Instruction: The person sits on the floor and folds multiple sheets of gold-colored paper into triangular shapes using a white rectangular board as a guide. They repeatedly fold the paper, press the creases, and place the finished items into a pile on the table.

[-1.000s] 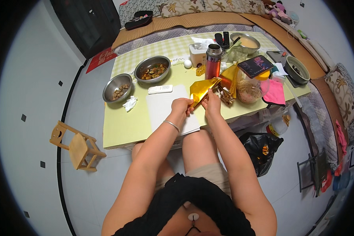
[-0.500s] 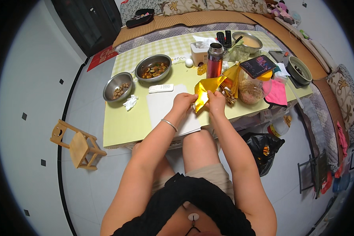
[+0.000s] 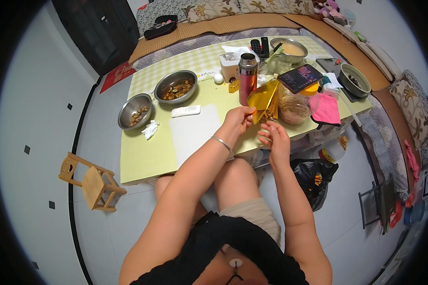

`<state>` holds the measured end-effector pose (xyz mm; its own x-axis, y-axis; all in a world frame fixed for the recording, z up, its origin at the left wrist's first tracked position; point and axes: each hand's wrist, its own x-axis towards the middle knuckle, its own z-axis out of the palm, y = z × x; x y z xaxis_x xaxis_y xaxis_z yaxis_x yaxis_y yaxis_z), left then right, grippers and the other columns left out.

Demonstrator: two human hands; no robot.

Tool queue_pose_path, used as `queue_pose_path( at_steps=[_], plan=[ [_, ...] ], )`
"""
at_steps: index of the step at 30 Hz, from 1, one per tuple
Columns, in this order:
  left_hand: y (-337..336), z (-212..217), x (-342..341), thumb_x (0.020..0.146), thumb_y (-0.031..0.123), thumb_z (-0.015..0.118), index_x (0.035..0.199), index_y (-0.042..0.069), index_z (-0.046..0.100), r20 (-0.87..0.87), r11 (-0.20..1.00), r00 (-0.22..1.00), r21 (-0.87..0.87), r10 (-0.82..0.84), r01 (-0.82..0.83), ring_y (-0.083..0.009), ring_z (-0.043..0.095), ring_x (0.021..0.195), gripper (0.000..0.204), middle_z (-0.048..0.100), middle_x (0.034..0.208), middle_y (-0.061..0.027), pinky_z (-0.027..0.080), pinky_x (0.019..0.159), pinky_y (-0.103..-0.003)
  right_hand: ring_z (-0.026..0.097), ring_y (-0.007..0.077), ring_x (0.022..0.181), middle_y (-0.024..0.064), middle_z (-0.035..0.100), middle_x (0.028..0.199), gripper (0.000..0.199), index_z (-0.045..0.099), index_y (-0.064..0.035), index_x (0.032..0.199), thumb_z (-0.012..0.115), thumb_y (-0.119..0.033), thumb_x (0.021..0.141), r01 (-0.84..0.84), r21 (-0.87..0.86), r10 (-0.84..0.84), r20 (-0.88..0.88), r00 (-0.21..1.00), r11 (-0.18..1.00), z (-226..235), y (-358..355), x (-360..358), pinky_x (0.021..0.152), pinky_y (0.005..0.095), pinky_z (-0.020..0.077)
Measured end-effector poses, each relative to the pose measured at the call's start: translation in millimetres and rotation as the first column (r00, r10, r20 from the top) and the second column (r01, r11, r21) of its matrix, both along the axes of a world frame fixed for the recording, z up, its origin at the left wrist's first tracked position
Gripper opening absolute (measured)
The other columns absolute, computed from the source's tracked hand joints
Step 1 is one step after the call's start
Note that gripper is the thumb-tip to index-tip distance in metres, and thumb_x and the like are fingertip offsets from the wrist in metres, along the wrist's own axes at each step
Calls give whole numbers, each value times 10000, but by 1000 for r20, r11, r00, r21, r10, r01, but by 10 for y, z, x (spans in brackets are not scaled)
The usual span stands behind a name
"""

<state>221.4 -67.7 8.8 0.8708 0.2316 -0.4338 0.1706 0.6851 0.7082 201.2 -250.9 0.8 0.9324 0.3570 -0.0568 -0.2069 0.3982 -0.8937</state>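
Note:
My left hand pinches the lower left edge of a folded piece of shiny gold paper. The paper stands up against a bunch of similar folded gold pieces, so where one ends and the other begins is hard to tell. Just below the bunch is my right hand, its fingers loosely curled and apart, with nothing visible in them. Behind the gold paper rises a red and purple thermos flask. A white sheet lies flat on the table to the left of my left forearm.
Two metal bowls with food, a white remote-like case and crumpled tissue sit leftward. Rightward are a clear tub, a phone and a pink cloth. A black bag and small wooden chair stand on the floor.
The gold paper has moved right, from in front of me to the bunch of gold pieces. My right hand has let go of it and dropped slightly lower and to the right.

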Motion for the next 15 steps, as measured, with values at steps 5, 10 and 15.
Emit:
queue_pose_path(
  at_steps=[5,10,15],
  plan=[
    [-213,197,305,934,73,673,911,-2,657,-94,995,994,89,51,-43,-104,572,499,79,623,676,-39,463,421,-214,673,122,776,114,720,992,178,635,23,1128,535,-94,1038,-27,-75,34,89,995,997,-152,-327,-99,717,239,549],
    [-308,294,564,909,15,668,954,-60,652,-117,944,993,331,24,16,-147,577,480,89,637,671,-82,490,418,-252,673,112,788,94,725,959,169,648,30,1117,542,-62,1021,75,-138,-34,280,959,988,-160,-394,-73,736,245,541],
    [-320,357,640,855,-5,728,850,-71,695,-156,820,983,572,93,13,-196,640,481,74,674,649,-133,501,403,-304,673,282,1034,170,692,1129,221,632,46,1164,523,-29,988,433,-308,-58,756,651,847,49,-307,-24,940,368,519]
  ],
)
